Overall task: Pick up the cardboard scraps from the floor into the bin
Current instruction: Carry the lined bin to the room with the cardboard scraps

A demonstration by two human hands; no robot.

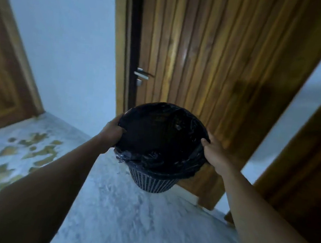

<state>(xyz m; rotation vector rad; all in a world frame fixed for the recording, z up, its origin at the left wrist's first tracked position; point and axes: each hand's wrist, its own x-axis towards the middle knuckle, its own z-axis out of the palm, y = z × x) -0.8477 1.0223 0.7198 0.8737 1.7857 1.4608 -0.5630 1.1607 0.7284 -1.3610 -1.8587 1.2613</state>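
Now the left hand (113,131) and right hand (214,152) grip the rim of the bin (152,181), which looks light and stiff, while flimsy scraps (40,148) lie to their left.

cardboard scraps (24,146) blurred; bin (153,182) interior too dark.

Black mesh bin (152,182) w/ dark liner (160,137), upright, ctr; brown cardboard scraps (24,150) scattered on floor (126,216), left.

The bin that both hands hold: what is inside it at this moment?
A black liner bag lines the bin and folds over its rim, which the left hand and right hand grip. The bottom is too dark to see.
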